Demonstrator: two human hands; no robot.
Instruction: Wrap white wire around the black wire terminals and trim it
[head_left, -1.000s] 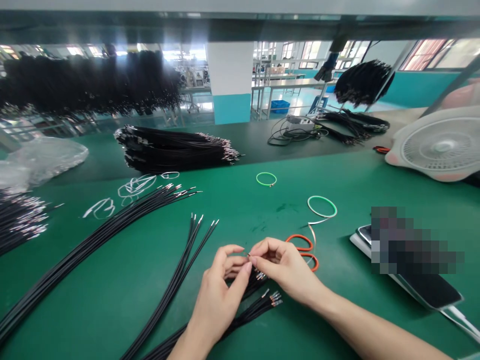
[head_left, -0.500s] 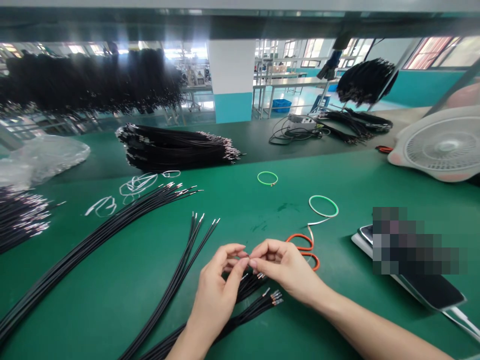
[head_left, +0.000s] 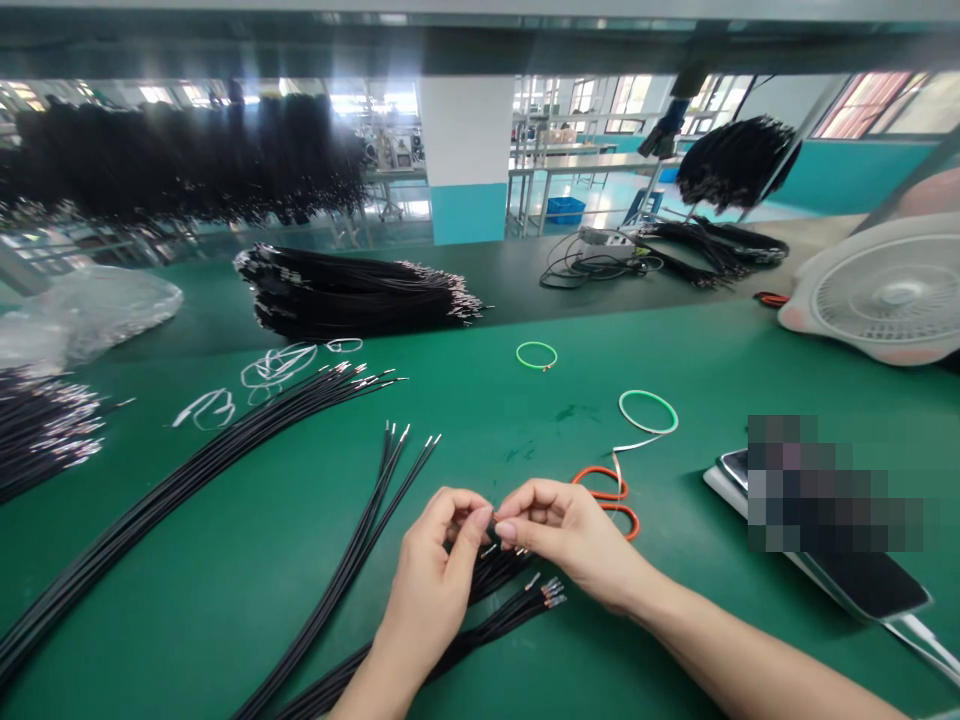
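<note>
Both hands nearly shut, left hand (head_left: 439,585) and right hand (head_left: 562,535) close together, fingertips pinching one small dark wire end (head_left: 492,526), hard to see well. Right under the hands, a bunch of black wires (head_left: 499,572) with shiny metal tips. Just beside the right hand, a loop of orange wire (head_left: 604,490). Farther off, a loop of green wire (head_left: 649,412). Off to the left, long black wires (head_left: 225,480) spread out on the green bench mat (head_left: 675,360). Far ahead, a big pile of black wires (head_left: 360,295)

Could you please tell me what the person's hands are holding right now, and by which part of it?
The left hand and right hand appear to pinch a thin black wire near its end between their fingers, which hide the exact spot.
</note>
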